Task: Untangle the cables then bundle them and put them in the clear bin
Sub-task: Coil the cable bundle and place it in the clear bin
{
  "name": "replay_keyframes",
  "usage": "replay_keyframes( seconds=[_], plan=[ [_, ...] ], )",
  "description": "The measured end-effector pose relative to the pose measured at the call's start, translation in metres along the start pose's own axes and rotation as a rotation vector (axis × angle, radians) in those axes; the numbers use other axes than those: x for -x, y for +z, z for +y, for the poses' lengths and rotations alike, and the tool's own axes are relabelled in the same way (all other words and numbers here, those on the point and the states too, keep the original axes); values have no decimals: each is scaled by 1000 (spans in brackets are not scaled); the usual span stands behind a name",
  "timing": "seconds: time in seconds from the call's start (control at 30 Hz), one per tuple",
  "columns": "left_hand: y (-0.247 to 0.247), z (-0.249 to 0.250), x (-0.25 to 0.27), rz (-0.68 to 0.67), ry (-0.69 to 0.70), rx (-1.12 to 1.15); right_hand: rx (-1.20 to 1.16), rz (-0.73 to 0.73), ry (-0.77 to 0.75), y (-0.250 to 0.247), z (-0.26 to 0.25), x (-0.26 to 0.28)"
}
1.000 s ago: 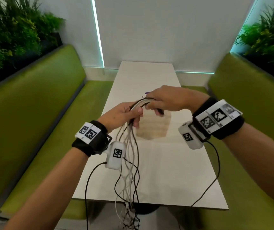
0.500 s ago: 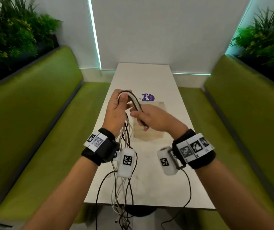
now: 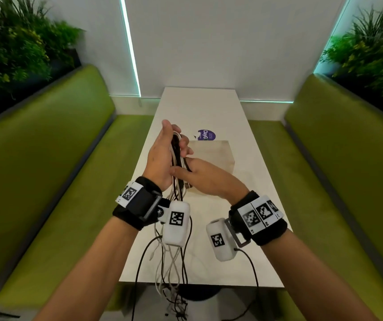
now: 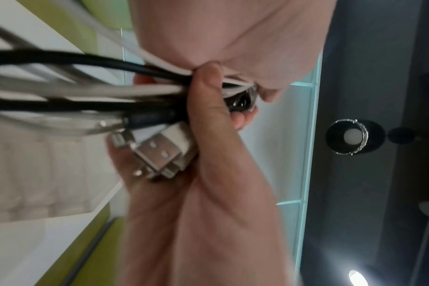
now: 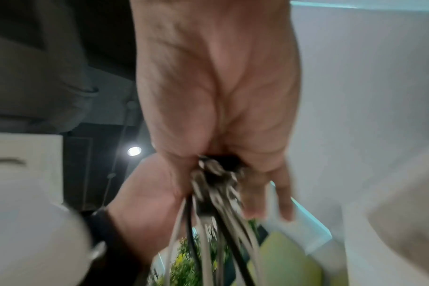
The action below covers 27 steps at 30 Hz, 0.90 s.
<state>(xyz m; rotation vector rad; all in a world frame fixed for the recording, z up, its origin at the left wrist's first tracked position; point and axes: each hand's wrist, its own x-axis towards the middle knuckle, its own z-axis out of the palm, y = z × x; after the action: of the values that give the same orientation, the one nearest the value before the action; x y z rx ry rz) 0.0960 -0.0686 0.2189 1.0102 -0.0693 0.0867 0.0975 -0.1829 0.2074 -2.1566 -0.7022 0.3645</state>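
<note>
At frame centre, the left hand (image 3: 160, 156) held a folded loop of black and white cables (image 3: 177, 156) upright, fingers curled round it. The right hand (image 3: 205, 179) gripped the same bundle lower down, connector plugs (image 4: 159, 152) against its palm. Loose ends hung toward the lower frame. Behind the hands, the clear bin (image 3: 218, 156) stood on the white table (image 3: 209, 107); its contents could not be made out.

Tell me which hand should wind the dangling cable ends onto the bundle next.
Right, probably. The left hand stands upright with the looped cables lying against its palm, anchoring them. The right hand grips the cables lower, nearest the loose tails hanging past the table edge.
</note>
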Motion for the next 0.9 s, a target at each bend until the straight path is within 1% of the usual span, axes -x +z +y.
replay_keyframes(
  seconds=[0.1, 0.23, 0.37, 0.47, 0.53, 0.67, 0.7, 0.77, 0.87, 0.9],
  plan=[
    [-1, 6, 0, -58, -25, -83, -295, 14, -64, 11, 2, 9],
    [-3, 7, 2, -155, -50, -259, -397, -18, -75, 12, 8, 16],
    [0, 8, 7, -237, -52, -334, -642, -87, -102, 14, 12, 22],
    [2, 6, 10, -277, -51, -391, -653, -89, -112, 19, 14, 26],
    [1, 3, 11, -276, -47, -394, -676, -67, -79, 21, 18, 26],
    [-9, -4, 16, -258, 42, -374, -740, -3, -77, 21, 24, 27],
    [-14, -7, 18, -273, 33, -360, -773, 20, -91, 19, 24, 27],
    [-24, -19, 25, -301, -34, -376, -853, 82, -124, 12, 20, 27],
    [-28, -38, 42, -367, -60, -532, -969, 176, -130, -5, 10, 27],
    [-27, -42, 47, -366, -56, -542, -1006, 197, -135, -10, 7, 27]
  ],
)
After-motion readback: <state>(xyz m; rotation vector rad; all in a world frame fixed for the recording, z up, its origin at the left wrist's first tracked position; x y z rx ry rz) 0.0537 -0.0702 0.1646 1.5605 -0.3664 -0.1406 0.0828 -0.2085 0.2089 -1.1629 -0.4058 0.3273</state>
